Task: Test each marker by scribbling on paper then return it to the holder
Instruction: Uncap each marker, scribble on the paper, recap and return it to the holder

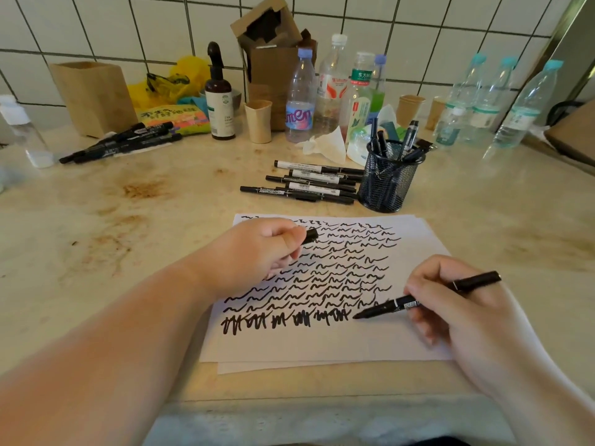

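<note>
A white paper sheet (322,346) covered in rows of black scribbles lies in front of me. My right hand (450,304) grips a black marker (389,306) with its tip on the paper at the end of the lowest scribble row. My left hand (257,252) rests on the paper's upper left and holds the marker's black cap (310,235) in curled fingers. A black mesh holder (388,178) with several markers stands behind the paper. Several more markers (309,185) lie flat just left of the holder.
Another bunch of black markers (125,141) lies at the back left near a wooden box (93,94). Plastic bottles (301,98), paper cups (258,120), a brown pump bottle (219,101) and tissue (325,144) crowd the back along the tiled wall. More water bottles (492,101) stand at the right.
</note>
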